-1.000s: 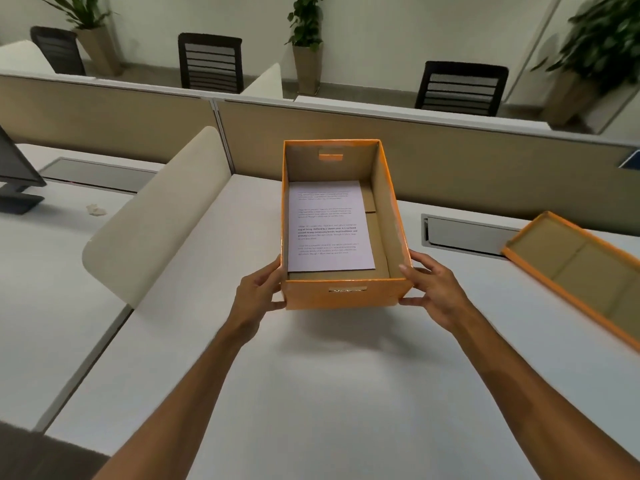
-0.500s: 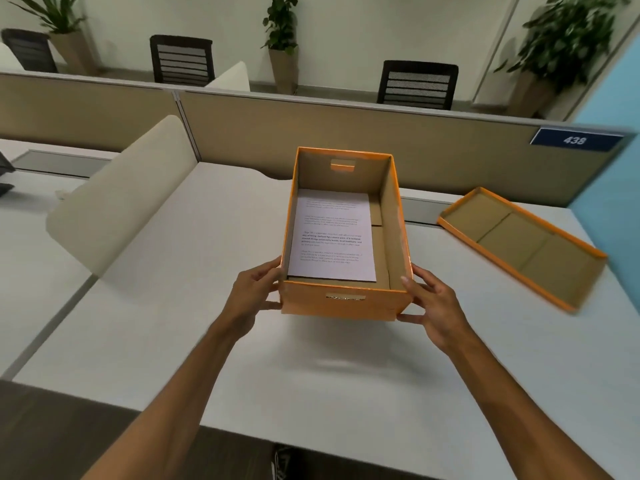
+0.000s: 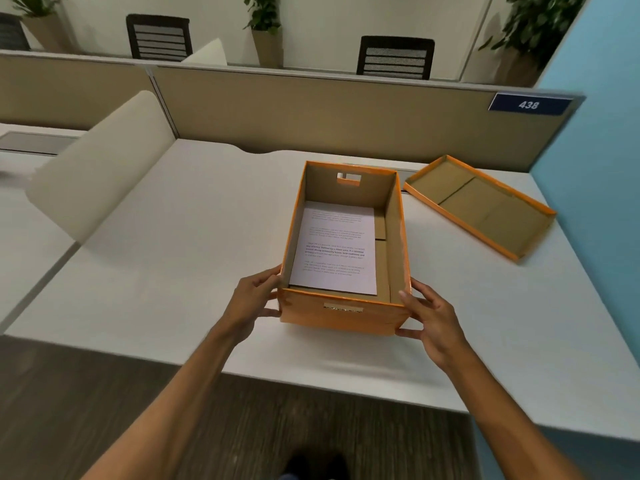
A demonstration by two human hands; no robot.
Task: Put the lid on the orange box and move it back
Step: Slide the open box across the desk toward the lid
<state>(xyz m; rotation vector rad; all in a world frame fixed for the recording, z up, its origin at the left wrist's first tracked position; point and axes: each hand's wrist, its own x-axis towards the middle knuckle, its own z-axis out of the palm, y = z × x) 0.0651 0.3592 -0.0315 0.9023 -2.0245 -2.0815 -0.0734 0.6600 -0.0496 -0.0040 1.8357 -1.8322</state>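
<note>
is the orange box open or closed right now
Open. The orange cardboard box has no lid on; a printed white sheet shows inside, and its orange lid lies upturned on the desk beside it.

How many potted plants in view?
3, all behind the partition: one far left, one centre, one far right. Frame edges crop them; more may be out of view.

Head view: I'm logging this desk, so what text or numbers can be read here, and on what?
"438": white digits on the blue sign on the partition.
Sheet in the orange box: several printed paragraphs, too small and blurred to read.
Lid: no text visible.
</note>
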